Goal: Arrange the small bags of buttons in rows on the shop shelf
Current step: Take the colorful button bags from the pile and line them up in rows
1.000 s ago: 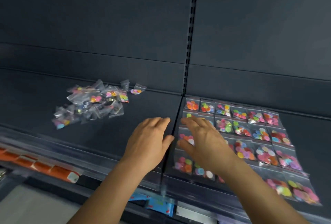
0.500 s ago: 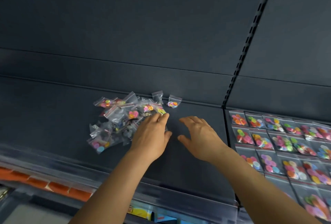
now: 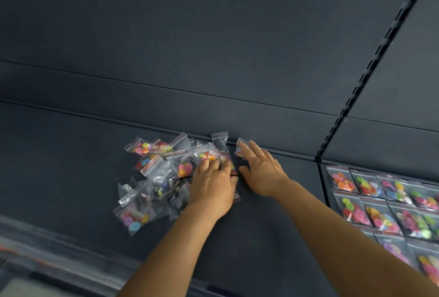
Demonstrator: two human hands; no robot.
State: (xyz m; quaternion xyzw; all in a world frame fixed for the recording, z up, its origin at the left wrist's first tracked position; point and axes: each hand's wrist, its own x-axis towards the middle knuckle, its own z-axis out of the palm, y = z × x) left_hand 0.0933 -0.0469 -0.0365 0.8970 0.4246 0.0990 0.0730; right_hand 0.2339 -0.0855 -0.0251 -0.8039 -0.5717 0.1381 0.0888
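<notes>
A loose pile of small clear bags of coloured buttons [image 3: 156, 178] lies on the dark shelf [image 3: 71, 166], left of centre. My left hand [image 3: 211, 185] lies palm down on the pile's right side, its fingers curled into the bags. My right hand [image 3: 259, 170] reaches beside it with straight fingers, the fingertips touching a single bag [image 3: 240, 147] by the shelf's back edge. At the right edge, bags laid in neat rows [image 3: 384, 206] cover the neighbouring shelf section.
A slotted upright rail [image 3: 370, 68] divides the back wall between the two shelf sections. The shelf's front lip [image 3: 47, 249] runs along the lower left. Bare shelf surface lies between the pile and the rows.
The view swung left, so the rows slid to the right edge. Both hands moved from the rows to the pile; the left now rests on it and the right touches the single bag.
</notes>
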